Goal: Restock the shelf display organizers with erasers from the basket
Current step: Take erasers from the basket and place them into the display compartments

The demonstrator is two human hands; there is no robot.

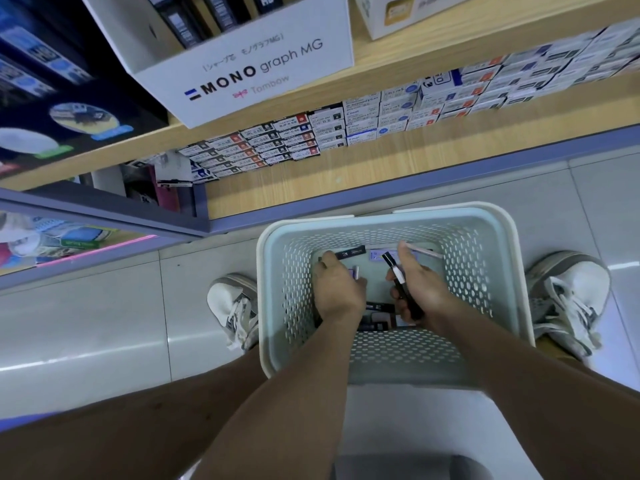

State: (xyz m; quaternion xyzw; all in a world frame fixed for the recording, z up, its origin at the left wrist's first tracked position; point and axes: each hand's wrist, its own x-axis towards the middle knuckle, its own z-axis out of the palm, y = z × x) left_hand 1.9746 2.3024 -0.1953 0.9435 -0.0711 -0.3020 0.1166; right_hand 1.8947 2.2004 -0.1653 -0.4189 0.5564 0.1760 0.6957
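Well, right hand (420,285): low inside the basket, fingers curled round a black stick (403,287) with a white band; forefinger stretched toward the far wall, its tip beside a pale pink stick (427,251)
Left hand (337,285): also down in the basket, back turned up, fingertips at the near end of a long black pack (351,252); whether it gripped or only touched that pack could not be told, since the fingers were hidden
Basket floor: the black pack lay toward the far left corner; a lilac pack (379,255) lay by the far wall between the hands; several dark packs (377,317) lay against the near wall, partly under the wrists
Basket (512,271): pale, perforated, standing on the tiled floor (104,306) between two white shoes (235,306), just in front of the bottom shelf's edge
Shelf (311,181): wooden; rows of small boxes (294,140) stacked along its back; a white display box (249,71) marked MONO graph MG on the board above; which organizer was to be filled could not be told
Progress: seemingly a picking stage; one item was in hand, none was on its way to the shelf; a handful lay in the basket, so gathering, carrying and slotting all looked to be ahead; how much was already stocked was not shown
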